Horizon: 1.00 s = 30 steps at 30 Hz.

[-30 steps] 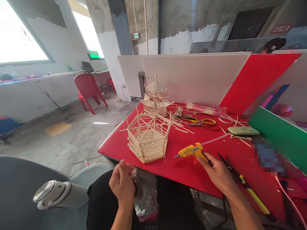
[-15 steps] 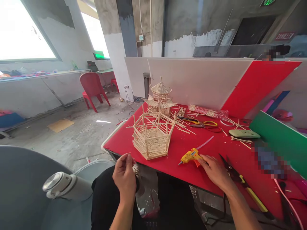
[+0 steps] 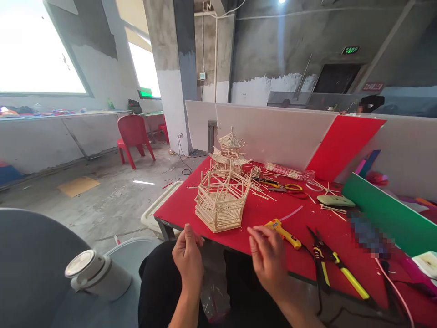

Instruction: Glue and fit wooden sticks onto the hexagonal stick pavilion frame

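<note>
My left hand (image 3: 188, 255) is over my lap at the table's front edge, thumb against curled fingers; whatever it may hold is hidden. My right hand (image 3: 269, 257) hovers before the table with loosely bent fingers apart and nothing visible in them. Just beyond it a yellow glue gun (image 3: 288, 236) lies on its side, a clear glue stick (image 3: 290, 210) out of its back. A six-sided frame of thin wooden sticks (image 3: 223, 205) stands upright near the front edge, between and beyond my hands. Behind it rises a tiered stick pagoda (image 3: 230, 150).
Pruning shears (image 3: 336, 259) lie on the red tabletop (image 3: 191, 196) at right. Farther back are scissors (image 3: 290, 187), loose sticks, bagged sticks (image 3: 288, 172) and a pale green case (image 3: 336, 201). A green board (image 3: 382, 216) borders the right. A white lidded flask (image 3: 99, 273) stands at left.
My right hand has let go of the glue gun and moved left, towards my left hand. The glue gun stays on the table. The view has tilted up slightly.
</note>
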Each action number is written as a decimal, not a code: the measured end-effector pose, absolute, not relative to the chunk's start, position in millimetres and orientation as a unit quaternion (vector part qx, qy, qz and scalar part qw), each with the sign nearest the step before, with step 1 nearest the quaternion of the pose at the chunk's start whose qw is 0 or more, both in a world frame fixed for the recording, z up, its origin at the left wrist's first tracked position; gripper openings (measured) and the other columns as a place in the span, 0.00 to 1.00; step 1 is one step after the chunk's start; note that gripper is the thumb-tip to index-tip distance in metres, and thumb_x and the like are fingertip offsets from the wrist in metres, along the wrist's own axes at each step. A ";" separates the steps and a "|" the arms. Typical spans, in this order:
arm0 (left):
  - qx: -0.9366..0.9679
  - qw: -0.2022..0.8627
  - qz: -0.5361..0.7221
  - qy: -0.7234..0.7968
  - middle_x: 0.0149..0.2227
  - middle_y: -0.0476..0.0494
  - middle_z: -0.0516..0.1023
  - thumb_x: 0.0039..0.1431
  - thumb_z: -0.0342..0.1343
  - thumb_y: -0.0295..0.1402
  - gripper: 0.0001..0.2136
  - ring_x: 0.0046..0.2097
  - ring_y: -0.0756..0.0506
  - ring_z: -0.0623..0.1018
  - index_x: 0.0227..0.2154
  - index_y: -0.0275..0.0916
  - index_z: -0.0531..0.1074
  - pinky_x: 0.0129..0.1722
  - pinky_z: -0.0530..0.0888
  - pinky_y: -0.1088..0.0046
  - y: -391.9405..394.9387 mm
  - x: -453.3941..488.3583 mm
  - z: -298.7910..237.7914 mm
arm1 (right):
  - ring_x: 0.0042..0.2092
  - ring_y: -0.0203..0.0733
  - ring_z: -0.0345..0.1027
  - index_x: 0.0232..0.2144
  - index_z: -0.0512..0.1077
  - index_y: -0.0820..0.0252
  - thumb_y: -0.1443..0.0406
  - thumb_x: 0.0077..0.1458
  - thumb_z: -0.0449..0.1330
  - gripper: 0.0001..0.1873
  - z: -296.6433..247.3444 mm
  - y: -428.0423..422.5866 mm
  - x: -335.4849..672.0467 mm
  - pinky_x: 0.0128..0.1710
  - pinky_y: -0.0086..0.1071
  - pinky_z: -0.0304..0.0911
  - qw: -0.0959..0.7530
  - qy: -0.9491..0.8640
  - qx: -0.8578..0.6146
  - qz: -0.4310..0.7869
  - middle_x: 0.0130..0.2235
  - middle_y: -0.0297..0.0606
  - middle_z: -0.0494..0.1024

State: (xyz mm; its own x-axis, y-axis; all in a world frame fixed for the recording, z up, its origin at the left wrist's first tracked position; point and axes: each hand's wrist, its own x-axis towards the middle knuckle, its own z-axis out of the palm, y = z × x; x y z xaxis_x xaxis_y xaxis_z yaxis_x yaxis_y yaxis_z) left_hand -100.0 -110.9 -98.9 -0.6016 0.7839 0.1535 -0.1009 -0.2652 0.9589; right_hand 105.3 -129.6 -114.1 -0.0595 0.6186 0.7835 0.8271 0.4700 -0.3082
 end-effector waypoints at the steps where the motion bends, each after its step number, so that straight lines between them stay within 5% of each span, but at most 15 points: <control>1: 0.335 0.295 0.727 0.522 0.21 0.51 0.68 0.64 0.55 0.47 0.22 0.26 0.50 0.68 0.18 0.39 0.67 0.28 0.67 0.74 -111.7 -101.4 -99.6 | 0.48 0.49 0.71 0.57 0.70 0.49 0.67 0.64 0.55 0.20 -120.3 -130.3 89.8 0.48 0.46 0.68 0.466 -0.728 -0.486 -0.126 0.47 0.43 0.74; 8: 0.382 0.235 0.715 0.537 0.41 0.44 0.76 0.60 0.60 0.39 0.08 0.43 0.44 0.75 0.33 0.40 0.77 0.41 0.71 0.70 -106.6 -119.5 -106.9 | 0.50 0.49 0.71 0.59 0.68 0.51 0.68 0.64 0.55 0.22 -163.0 -111.6 51.9 0.51 0.47 0.66 0.436 -0.736 -0.485 -0.181 0.49 0.43 0.76; 19: 0.398 0.189 0.670 0.597 0.52 0.40 0.73 0.60 0.58 0.42 0.12 0.55 0.37 0.73 0.42 0.43 0.78 0.55 0.69 0.58 -83.2 -126.5 -131.5 | 0.51 0.51 0.72 0.61 0.66 0.51 0.68 0.62 0.57 0.25 -161.0 -126.9 59.8 0.53 0.50 0.68 0.462 -0.736 -0.470 -0.152 0.49 0.44 0.75; 24: 0.389 0.157 0.659 0.624 0.57 0.38 0.72 0.60 0.57 0.41 0.15 0.60 0.36 0.70 0.47 0.42 0.77 0.62 0.64 0.54 -57.1 -123.6 -124.1 | 0.63 0.58 0.60 0.69 0.52 0.54 0.66 0.63 0.55 0.34 -121.7 -127.2 56.6 0.60 0.57 0.59 0.547 -0.646 -0.532 -0.037 0.63 0.52 0.66; 27: 0.362 0.183 0.679 0.612 0.59 0.37 0.72 0.64 0.53 0.42 0.16 0.63 0.38 0.69 0.50 0.42 0.76 0.64 0.61 0.55 -35.7 -118.3 -121.8 | 0.70 0.58 0.46 0.72 0.40 0.54 0.67 0.62 0.50 0.40 -113.5 -116.4 60.7 0.65 0.59 0.52 0.561 -0.581 -0.578 0.117 0.72 0.47 0.50; 30: 0.326 0.213 0.692 0.608 0.61 0.36 0.72 0.67 0.50 0.43 0.19 0.64 0.38 0.68 0.53 0.41 0.75 0.65 0.61 0.56 -19.1 -113.9 -122.6 | 0.72 0.55 0.41 0.72 0.36 0.52 0.70 0.58 0.50 0.45 -123.5 -104.9 65.9 0.66 0.57 0.50 0.552 -0.533 -0.590 0.251 0.73 0.43 0.45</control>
State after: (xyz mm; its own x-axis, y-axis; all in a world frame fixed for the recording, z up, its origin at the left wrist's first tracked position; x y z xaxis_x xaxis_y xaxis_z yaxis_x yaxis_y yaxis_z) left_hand -113.9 -19.1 -122.6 -0.6962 0.6918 0.1916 0.1016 -0.1693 0.9803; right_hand 65.9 -104.9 -123.5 0.3066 0.9059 0.2921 0.3522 0.1771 -0.9190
